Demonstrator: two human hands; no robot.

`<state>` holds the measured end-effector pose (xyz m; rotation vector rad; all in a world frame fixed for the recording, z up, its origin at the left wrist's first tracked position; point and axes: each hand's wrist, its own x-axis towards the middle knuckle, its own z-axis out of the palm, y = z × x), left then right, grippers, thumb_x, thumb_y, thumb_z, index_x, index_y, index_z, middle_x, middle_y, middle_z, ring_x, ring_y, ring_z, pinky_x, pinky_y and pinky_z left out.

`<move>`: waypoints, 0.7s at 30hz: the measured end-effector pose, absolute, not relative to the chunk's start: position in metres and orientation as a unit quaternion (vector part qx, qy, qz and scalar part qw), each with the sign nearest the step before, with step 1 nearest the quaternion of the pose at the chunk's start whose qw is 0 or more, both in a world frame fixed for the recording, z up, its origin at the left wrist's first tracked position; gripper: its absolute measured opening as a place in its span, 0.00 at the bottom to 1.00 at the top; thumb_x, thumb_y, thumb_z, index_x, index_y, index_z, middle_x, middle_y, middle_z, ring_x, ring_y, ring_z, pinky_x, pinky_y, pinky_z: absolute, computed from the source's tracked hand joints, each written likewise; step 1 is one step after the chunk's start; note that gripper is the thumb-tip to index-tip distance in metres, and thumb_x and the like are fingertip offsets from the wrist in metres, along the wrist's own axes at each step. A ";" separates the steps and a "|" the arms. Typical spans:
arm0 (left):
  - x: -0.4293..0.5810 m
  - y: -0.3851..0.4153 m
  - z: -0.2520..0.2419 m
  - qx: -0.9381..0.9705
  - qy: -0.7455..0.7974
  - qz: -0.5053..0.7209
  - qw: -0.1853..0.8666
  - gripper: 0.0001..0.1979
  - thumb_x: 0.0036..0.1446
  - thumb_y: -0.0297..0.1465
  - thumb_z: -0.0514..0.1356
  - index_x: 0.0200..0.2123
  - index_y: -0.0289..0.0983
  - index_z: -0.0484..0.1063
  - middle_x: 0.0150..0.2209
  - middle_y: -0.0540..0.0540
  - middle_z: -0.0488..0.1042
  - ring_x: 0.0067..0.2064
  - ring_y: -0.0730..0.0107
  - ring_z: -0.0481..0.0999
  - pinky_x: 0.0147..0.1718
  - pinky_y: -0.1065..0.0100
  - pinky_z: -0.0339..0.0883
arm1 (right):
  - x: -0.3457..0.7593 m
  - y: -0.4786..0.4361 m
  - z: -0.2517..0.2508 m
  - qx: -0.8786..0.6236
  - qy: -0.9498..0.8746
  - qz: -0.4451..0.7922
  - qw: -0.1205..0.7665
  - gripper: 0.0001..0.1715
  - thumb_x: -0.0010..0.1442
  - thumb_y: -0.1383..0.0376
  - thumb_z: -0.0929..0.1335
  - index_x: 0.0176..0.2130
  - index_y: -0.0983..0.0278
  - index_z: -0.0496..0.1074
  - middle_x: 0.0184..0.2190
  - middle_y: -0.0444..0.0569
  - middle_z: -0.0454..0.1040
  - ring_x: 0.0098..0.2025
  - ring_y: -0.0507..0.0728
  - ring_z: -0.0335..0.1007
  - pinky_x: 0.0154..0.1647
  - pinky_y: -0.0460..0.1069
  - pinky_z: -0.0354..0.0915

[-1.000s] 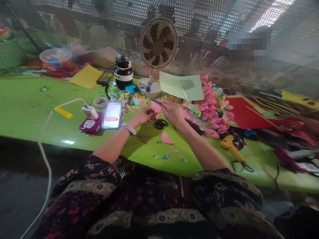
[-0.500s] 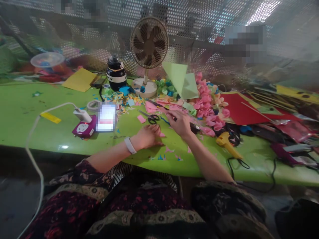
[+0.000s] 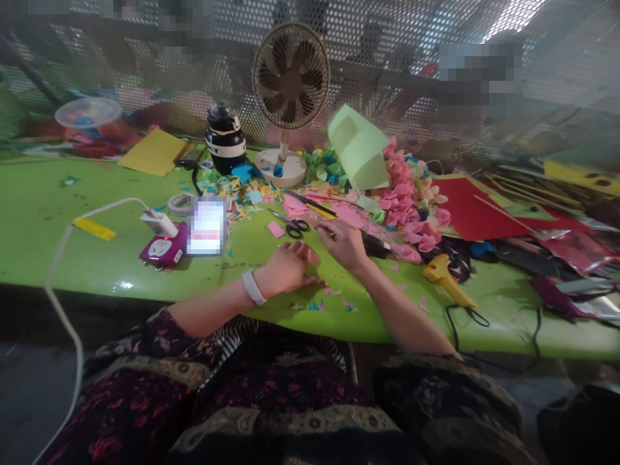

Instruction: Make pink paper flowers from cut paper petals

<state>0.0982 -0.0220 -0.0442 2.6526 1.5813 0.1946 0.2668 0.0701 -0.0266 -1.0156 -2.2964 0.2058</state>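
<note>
My left hand (image 3: 288, 268), a pale band round its wrist, rests low over the table with curled fingers and its thumb stretched out to the right. A small pink paper piece (image 3: 312, 257) shows at its fingertips. To the right, my right hand (image 3: 345, 245) has its fingers pinched together; what lies between them is too small to make out. Black-handled scissors (image 3: 296, 227) lie just beyond both hands, beside a pink paper rectangle (image 3: 276, 229). A yellow-and-black pencil-like stick (image 3: 320, 208) lies past my right hand. Pink and blue scraps (image 3: 317, 305) are scattered nearer me.
A fan (image 3: 290, 77) and a dark bottle (image 3: 225, 141) stand at the back. Pink paper petals (image 3: 411, 200) are heaped right of a light green sheet (image 3: 361, 152). A lit phone (image 3: 206, 226) leans by a purple power adapter (image 3: 162, 252). A yellow glue gun (image 3: 448, 281) lies right.
My right hand has drawn slightly nearer and its fingers have closed more, uncovering the yellow-and-black stick. A blue strip near its fingertips no longer shows. The light green sheet has shifted and curled.
</note>
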 end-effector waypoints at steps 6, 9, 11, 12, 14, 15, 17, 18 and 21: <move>0.097 -0.018 -0.046 0.868 0.495 0.039 0.026 0.34 0.66 0.52 0.57 0.60 0.27 0.70 0.61 0.27 0.71 0.66 0.44 0.67 0.59 0.56 0.65 | 0.267 0.069 -0.027 -0.378 -0.874 0.091 0.291 0.17 0.68 0.63 0.64 0.47 0.61 0.82 0.46 0.54 0.84 0.49 0.62 0.80 0.53 0.54 0.72; 0.098 -0.019 -0.046 0.863 0.501 0.066 0.010 0.31 0.65 0.51 0.58 0.56 0.30 0.73 0.60 0.29 0.72 0.63 0.45 0.71 0.56 0.54 0.67 | 0.267 0.069 -0.028 -0.372 -0.875 0.096 0.295 0.17 0.68 0.63 0.64 0.47 0.61 0.82 0.45 0.54 0.84 0.49 0.62 0.80 0.54 0.55 0.72; 0.098 -0.020 -0.046 0.856 0.513 0.064 0.005 0.31 0.65 0.51 0.58 0.55 0.29 0.74 0.59 0.27 0.72 0.60 0.44 0.72 0.53 0.52 0.69 | 0.267 0.069 -0.028 -0.369 -0.874 0.099 0.300 0.17 0.68 0.63 0.64 0.46 0.61 0.82 0.45 0.54 0.84 0.49 0.62 0.80 0.54 0.55 0.72; 0.099 -0.020 -0.046 0.854 0.516 0.057 0.007 0.31 0.66 0.50 0.58 0.56 0.27 0.74 0.59 0.25 0.72 0.60 0.43 0.72 0.52 0.52 0.69 | 0.267 0.069 -0.029 -0.368 -0.874 0.100 0.302 0.17 0.68 0.63 0.64 0.47 0.60 0.82 0.46 0.53 0.84 0.49 0.61 0.80 0.54 0.55 0.72; 0.099 -0.020 -0.046 0.856 0.515 0.041 0.016 0.34 0.67 0.50 0.56 0.58 0.24 0.72 0.61 0.22 0.70 0.62 0.41 0.71 0.52 0.52 0.69 | 0.267 0.068 -0.029 -0.367 -0.874 0.103 0.303 0.17 0.68 0.62 0.64 0.47 0.60 0.82 0.46 0.52 0.84 0.49 0.61 0.80 0.54 0.55 0.72; 0.098 -0.021 -0.045 0.859 0.511 0.037 0.018 0.34 0.68 0.50 0.56 0.59 0.23 0.71 0.61 0.22 0.70 0.63 0.41 0.70 0.53 0.52 0.69 | 0.268 0.068 -0.029 -0.365 -0.874 0.104 0.304 0.17 0.68 0.62 0.64 0.47 0.60 0.82 0.45 0.52 0.84 0.49 0.61 0.80 0.54 0.55 0.72; 0.098 -0.021 -0.042 0.862 0.505 0.040 0.016 0.34 0.68 0.50 0.56 0.59 0.24 0.71 0.62 0.23 0.70 0.64 0.41 0.70 0.55 0.52 0.68 | 0.268 0.068 -0.029 -0.361 -0.874 0.104 0.307 0.17 0.68 0.62 0.64 0.47 0.60 0.82 0.45 0.53 0.84 0.48 0.61 0.80 0.54 0.55 0.73; 0.097 -0.021 -0.040 0.861 0.506 0.046 0.012 0.33 0.67 0.49 0.57 0.58 0.25 0.72 0.61 0.24 0.71 0.63 0.41 0.70 0.55 0.51 0.68 | 0.268 0.067 -0.029 -0.360 -0.875 0.104 0.308 0.17 0.68 0.62 0.64 0.46 0.61 0.82 0.45 0.53 0.84 0.48 0.61 0.80 0.53 0.55 0.73; 0.097 -0.021 -0.031 0.855 0.517 0.050 0.006 0.28 0.66 0.46 0.59 0.54 0.27 0.76 0.58 0.26 0.73 0.58 0.42 0.74 0.51 0.51 0.69 | 0.268 0.067 -0.028 -0.361 -0.875 0.106 0.303 0.17 0.68 0.62 0.64 0.47 0.60 0.82 0.45 0.53 0.84 0.48 0.61 0.80 0.53 0.55 0.73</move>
